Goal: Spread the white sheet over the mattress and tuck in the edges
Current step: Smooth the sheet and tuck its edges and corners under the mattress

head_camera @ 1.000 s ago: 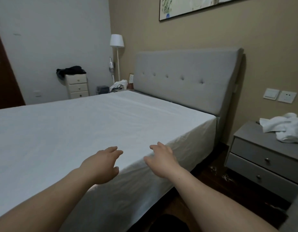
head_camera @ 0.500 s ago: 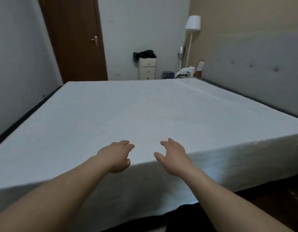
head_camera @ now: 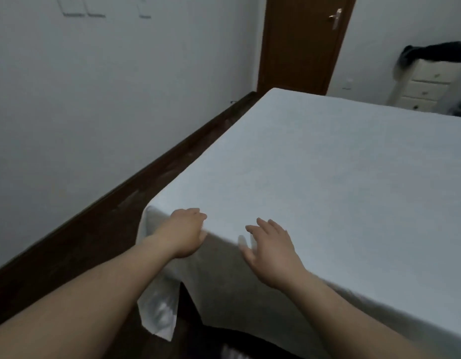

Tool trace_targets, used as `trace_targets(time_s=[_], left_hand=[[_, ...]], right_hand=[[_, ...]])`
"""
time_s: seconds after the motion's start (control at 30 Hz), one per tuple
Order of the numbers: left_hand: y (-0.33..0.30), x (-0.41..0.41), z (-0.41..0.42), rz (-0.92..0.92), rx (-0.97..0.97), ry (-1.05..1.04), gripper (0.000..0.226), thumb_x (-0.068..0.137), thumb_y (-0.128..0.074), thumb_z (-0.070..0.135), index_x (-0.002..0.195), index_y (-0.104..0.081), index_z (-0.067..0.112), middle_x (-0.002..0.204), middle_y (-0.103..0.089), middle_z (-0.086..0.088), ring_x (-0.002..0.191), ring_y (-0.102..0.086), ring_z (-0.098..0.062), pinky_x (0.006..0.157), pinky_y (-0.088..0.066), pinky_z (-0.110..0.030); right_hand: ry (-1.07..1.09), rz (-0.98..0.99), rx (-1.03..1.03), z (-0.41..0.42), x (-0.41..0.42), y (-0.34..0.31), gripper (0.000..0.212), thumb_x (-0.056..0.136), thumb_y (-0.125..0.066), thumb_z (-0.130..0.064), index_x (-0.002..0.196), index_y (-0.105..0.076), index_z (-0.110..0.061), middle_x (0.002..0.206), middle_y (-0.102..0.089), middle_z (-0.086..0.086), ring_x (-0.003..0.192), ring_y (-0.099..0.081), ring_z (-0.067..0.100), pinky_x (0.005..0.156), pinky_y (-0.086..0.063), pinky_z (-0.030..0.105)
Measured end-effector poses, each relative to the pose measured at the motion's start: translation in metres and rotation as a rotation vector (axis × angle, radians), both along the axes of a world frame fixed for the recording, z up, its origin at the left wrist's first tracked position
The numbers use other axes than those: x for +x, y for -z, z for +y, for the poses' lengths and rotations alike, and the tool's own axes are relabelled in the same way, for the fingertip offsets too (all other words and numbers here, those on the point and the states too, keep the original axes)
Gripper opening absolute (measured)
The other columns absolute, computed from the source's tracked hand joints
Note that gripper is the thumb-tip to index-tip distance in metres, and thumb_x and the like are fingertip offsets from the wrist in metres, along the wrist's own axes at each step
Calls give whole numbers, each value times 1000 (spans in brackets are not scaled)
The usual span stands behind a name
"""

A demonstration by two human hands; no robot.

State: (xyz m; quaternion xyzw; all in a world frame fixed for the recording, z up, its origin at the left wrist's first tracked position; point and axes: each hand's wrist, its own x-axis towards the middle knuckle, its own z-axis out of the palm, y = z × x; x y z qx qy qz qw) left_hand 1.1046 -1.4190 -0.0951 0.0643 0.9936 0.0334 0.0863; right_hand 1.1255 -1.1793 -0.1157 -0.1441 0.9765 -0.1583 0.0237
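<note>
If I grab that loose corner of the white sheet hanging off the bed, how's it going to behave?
The loose corner of the white sheet is probably floppy and light: it hangs in soft folds below the mattress edge. It would likely drape from the left hand rather than hold shape. Pulling may drag the spread top.

The bed (head_camera: 341, 182) stands on dark floor (head_camera: 94, 242) beside a wall, with the white sheet (head_camera: 328, 164) spread flat over its top (one loose corner (head_camera: 159, 312) hangs down at the near end).
</note>
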Motion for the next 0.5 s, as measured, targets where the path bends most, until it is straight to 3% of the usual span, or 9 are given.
trace_targets(time_s=[0.07, 0.13, 0.17, 0.23, 0.37, 0.43, 0.5], left_hand=[[9, -21, -42, 23, 2, -140, 58, 104, -36, 53, 155, -39, 24, 166, -30, -8, 151, -30, -31, 120, -31, -50], [17, -44, -79, -13, 60, -269, 66, 104, -32, 60, 162, -19, 33, 173, -2, -4, 158, -8, -32, 123, -23, -57], [22, -56, -92, -39, 87, -299, 67, 103, -31, 63, 162, -12, 38, 173, 7, -1, 158, -3, -34, 123, -23, -59], [29, -77, -112, -132, 126, -326, 71, 101, -35, 67, 162, -6, 44, 172, 11, 2, 157, -11, -36, 121, -28, -57], [27, -89, -130, -328, 288, -381, 85, 96, -51, 66, 161, 1, 48, 169, -20, -6, 143, -43, -30, 108, -45, -44], [13, -88, -137, -406, 286, -364, 87, 96, -58, 57, 160, 0, 49, 157, -41, -8, 125, -57, -27, 96, -53, -40], [-11, -85, -145, -496, 200, -310, 82, 95, -60, 46, 161, -10, 44, 138, -54, -6, 109, -62, -24, 88, -56, -42]], right_hand=[[-98, 26, 42, -43, -34, 4, 53, 104, -35, -56, 149, -47, -31, 163, -37, -2, 154, -23, 27, 122, -25, 51], [-185, 7, 63, -87, -74, 5, 55, 104, -37, -57, 153, -39, -34, 170, -22, -2, 159, -9, 28, 126, -14, 58], [-200, 18, 78, -106, -91, 3, 57, 103, -38, -59, 155, -35, -35, 172, -16, -2, 160, -4, 28, 126, -9, 61], [-191, -2, 128, -140, -124, 3, 62, 101, -37, -64, 157, -28, -38, 173, -7, -1, 160, 2, 31, 122, -3, 67], [-124, -231, 242, -177, -150, 7, 67, 97, -41, -64, 153, -20, -37, 169, -7, 1, 156, -2, 36, 116, -9, 77], [-146, -356, 299, -183, -151, -4, 74, 93, -46, -63, 154, -16, -34, 167, -9, 1, 155, -7, 34, 115, -15, 74], [-213, -494, 288, -188, -152, -31, 75, 91, -54, -57, 155, -24, -29, 161, -24, 1, 152, -23, 32, 116, -28, 64]])
